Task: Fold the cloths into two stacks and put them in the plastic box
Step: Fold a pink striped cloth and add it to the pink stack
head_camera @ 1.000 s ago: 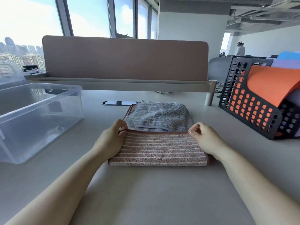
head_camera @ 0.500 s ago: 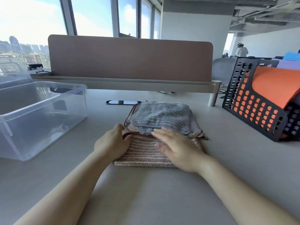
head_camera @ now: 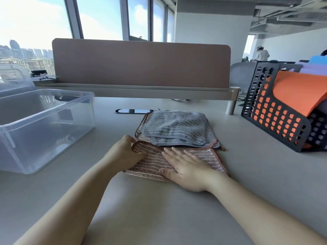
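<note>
A pink striped cloth (head_camera: 152,162) lies folded on the desk in front of me. My left hand (head_camera: 123,153) pinches its upturned far-left corner. My right hand (head_camera: 187,163) lies flat on the cloth with straight fingers, pressing it down. Just behind it sits a stack of folded cloths with a grey striped cloth (head_camera: 175,127) on top and a pink one under it. The clear plastic box (head_camera: 53,128) stands at the left with nothing in it.
A black perforated basket (head_camera: 276,119) at the right holds orange, purple and blue cloths. A brown divider panel (head_camera: 141,64) runs along the desk's back edge. A cable slot (head_camera: 133,111) lies behind the stack. A person stands far back at the right.
My right hand let go of the cloth's right corner and moved left onto its middle, flattening it. My left hand kept hold of the left corner, which now curls up.
</note>
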The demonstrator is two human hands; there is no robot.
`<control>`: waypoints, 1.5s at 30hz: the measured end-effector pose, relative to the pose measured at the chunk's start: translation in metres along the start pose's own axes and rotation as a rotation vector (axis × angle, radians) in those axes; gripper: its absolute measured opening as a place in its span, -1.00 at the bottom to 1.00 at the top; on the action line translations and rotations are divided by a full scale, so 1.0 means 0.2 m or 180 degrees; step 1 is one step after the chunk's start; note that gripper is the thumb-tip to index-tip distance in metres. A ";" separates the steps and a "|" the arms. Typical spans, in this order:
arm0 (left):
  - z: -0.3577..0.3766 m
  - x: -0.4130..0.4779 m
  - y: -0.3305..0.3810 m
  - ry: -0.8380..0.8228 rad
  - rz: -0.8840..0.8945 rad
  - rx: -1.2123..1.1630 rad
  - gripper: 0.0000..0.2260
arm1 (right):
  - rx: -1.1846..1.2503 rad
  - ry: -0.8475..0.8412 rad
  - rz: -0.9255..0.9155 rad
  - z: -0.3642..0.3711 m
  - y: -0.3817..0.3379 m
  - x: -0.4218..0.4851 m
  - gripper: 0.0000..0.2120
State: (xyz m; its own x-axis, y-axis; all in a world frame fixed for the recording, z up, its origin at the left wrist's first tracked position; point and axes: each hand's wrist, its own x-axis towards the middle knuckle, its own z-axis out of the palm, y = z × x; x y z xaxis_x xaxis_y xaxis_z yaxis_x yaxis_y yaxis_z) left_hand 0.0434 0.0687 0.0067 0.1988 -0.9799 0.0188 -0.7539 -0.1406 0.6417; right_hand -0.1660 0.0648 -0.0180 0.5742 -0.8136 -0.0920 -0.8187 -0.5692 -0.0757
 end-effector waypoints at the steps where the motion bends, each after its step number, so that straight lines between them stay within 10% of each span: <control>1: 0.00 0.00 0.01 0.0016 0.0011 -0.0268 -0.53 | 0.0208 0.0083 -0.0039 0.00 0.00 0.00 -0.26; 7: -0.02 -0.05 0.21 0.0230 0.0559 -0.1559 -0.48 | 0.3787 0.1437 0.0424 -0.16 0.08 -0.04 -0.43; 11: 0.08 -0.12 0.39 0.0319 0.1397 -0.1380 -0.59 | 0.4940 0.1199 0.0959 -0.25 0.16 -0.09 -0.43; 18: 0.28 -0.19 0.43 -0.0375 0.2668 -0.0689 -0.39 | 0.4903 0.1426 0.1057 -0.26 0.28 -0.14 -0.94; 27: 0.31 -0.14 0.26 -0.0547 0.2620 0.1249 -0.35 | 0.3688 0.1342 0.1855 -0.20 0.47 -0.17 -0.95; 45: 0.33 -0.15 0.24 -0.1047 0.2460 0.1690 -0.52 | 0.3296 0.0927 0.1839 -0.15 0.47 -0.16 -0.88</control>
State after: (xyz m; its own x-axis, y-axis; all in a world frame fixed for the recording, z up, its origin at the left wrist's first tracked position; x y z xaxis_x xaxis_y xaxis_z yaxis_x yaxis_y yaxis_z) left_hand -0.0399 0.0816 -0.0146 -0.5884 -0.8083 0.0220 -0.8016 0.5867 0.1147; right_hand -0.2609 0.0332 0.0078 -0.0043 -0.9874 -0.1580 -0.4820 0.1405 -0.8648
